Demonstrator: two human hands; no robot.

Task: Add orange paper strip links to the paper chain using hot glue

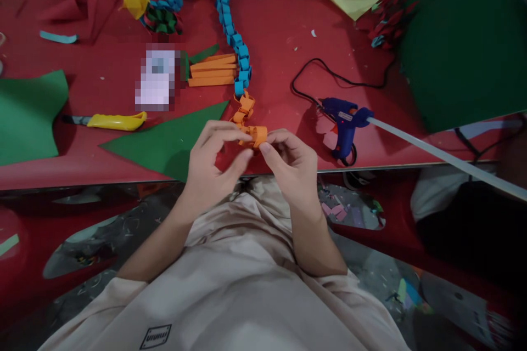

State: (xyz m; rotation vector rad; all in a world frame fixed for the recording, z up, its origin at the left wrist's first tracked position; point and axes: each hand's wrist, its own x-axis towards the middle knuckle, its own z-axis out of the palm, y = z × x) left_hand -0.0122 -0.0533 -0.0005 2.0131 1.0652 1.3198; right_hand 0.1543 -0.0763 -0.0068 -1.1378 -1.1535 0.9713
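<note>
Both hands meet at the near end of a paper chain [246,103], over the front edge of the red table. Thumb and fingers of my right hand [294,162] pinch an orange paper loop [259,134]. My left hand [216,156] has its fingers curled round the left side of the orange links, closed on them. From there the chain runs away from me, orange first, then blue links [230,30]. Left of the chain lie several orange paper strips [213,70]. A blue glue gun [343,120] with a long glue stick rests right of my right hand.
A yellow utility knife [117,120] lies left on the red table [272,38], near green paper pieces [164,140]. A blurred pale object [156,77] is behind them. The glue gun's black cord [341,77] loops across the right side. A large green sheet [465,38] stands at right.
</note>
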